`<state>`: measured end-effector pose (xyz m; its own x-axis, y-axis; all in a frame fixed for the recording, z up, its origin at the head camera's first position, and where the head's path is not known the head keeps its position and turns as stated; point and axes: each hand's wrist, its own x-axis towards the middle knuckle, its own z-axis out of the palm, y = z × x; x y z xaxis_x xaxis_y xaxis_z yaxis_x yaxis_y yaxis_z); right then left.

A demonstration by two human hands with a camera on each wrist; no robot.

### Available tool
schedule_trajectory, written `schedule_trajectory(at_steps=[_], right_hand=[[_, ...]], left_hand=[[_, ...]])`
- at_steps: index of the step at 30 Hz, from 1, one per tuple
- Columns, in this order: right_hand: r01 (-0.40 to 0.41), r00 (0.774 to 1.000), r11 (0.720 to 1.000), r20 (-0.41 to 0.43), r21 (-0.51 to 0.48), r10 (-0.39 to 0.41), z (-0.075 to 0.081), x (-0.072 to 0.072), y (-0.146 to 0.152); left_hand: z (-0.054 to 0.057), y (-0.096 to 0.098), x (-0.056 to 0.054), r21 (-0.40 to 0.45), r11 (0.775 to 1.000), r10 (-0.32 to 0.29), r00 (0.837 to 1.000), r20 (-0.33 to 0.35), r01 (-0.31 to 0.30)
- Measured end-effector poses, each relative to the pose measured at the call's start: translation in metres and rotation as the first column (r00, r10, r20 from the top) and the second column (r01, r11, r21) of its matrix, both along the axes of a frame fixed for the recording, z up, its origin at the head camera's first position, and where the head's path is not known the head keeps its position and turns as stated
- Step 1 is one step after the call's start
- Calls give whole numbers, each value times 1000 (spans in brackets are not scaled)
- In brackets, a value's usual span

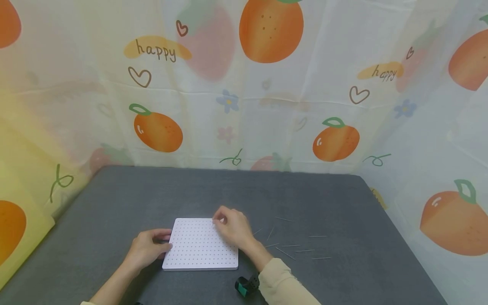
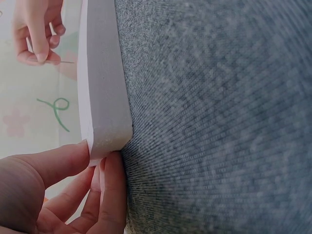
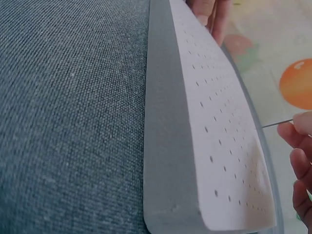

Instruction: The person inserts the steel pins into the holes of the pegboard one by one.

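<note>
A white square board (image 1: pixel 198 250) with rows of small holes lies flat on the dark grey table. My left hand (image 1: pixel 146 250) grips its left edge, thumb and fingers on either side of a corner in the left wrist view. Above the far right part of the board, my right hand (image 1: pixel 234 226) pinches a thin needle (image 3: pixel 277 124) between thumb and forefinger. The needle points down at the board near its far edge; I cannot tell whether its tip sits in a hole. Several more needles (image 1: pixel 284 219) lie scattered on the table to the right of the board.
The grey tabletop (image 1: pixel 362 271) extends around the board on all sides. A black device (image 1: pixel 247 286) with a green face is beside the right sleeve. Behind the table hangs a fruit-patterned curtain (image 1: pixel 267 127).
</note>
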<state>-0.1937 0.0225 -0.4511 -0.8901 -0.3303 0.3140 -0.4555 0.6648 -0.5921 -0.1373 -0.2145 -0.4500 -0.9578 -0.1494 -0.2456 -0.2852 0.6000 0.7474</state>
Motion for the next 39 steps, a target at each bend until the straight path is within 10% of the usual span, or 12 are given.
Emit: schedule_trajectory(at_steps=[39], right_hand=[[-60,998,991,3,119,60,-8,-1,-2]], left_hand=[[0,0,0,19,1000,0,1000,3,0]])
